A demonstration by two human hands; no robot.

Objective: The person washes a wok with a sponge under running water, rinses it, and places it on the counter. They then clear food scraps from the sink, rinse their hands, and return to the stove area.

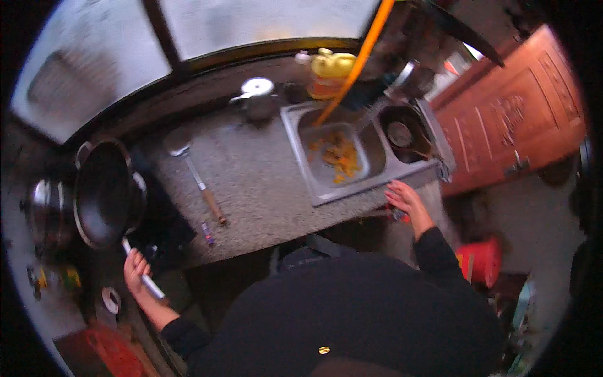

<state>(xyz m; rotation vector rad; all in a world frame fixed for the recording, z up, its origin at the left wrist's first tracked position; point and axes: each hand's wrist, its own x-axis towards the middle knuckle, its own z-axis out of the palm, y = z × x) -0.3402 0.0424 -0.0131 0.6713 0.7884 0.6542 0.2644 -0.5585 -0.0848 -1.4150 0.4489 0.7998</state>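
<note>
At the left, my left hand is closed around the pale handle of a dark wok. The wok is tilted, its inside facing me, over the black area left of the counter; whether it rests on anything is hard to tell. My right hand holds nothing, its fingers apart, beside the front rim of a double-basin steel sink. Yellow-orange food scraps lie in the left basin. Inside the right basin sits a dark pan.
A wok spatula with a wooden handle and a small purple lighter-like object lie on the speckled counter. An orange hose drops into the sink. Behind stand a lidded pot and a yellow-capped jug. A wooden door is right.
</note>
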